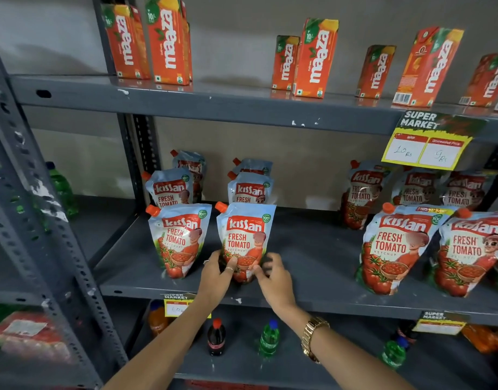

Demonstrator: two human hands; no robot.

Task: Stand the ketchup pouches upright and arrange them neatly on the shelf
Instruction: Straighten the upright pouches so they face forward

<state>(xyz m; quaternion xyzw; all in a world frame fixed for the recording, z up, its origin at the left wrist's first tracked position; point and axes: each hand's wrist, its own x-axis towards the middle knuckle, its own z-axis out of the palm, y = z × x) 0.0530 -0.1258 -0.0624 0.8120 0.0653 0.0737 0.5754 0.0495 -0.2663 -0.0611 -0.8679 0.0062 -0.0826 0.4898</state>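
Note:
A ketchup pouch (245, 235) with a red cap stands upright at the front of the grey middle shelf (312, 294). My left hand (218, 273) grips its lower left edge, thumb across the front. My right hand (273, 274) touches its lower right corner, fingers curled and slightly blurred. Another upright pouch (180, 237) stands just to the left, and two rows of pouches (249, 190) line up behind both. On the right, several pouches (394, 246) lean crookedly against each other.
Orange juice cartons (315, 57) stand on the shelf above. A yellow price tag (428, 147) hangs from that shelf's edge. Small drink bottles (216, 337) sit on the shelf below. A perforated grey upright (45, 220) frames the left side.

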